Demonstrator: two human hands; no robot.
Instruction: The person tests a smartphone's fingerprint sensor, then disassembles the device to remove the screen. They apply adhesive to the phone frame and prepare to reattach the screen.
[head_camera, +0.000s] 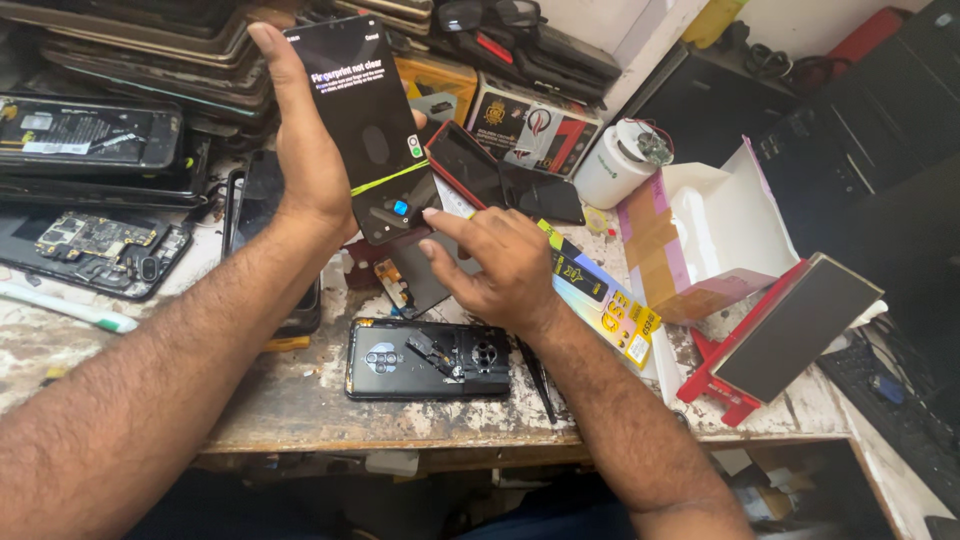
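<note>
phone: tall black glass smartphone, lit, upright, long axis vertical, above tabletop's back-left part
left hand: fingers wrapped around phone's left edge
right hand: index fingertip just right of phone's lower edge, other fingers curled, empty

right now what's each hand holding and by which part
The left hand holds a lit phone screen upright by its long side edges. The right hand holds nothing; its forefinger points at the screen's lower end.

Left hand hides the lit smartphone's left edge; beside that smartphone, stacked phones run off the picture's left edge.
</note>
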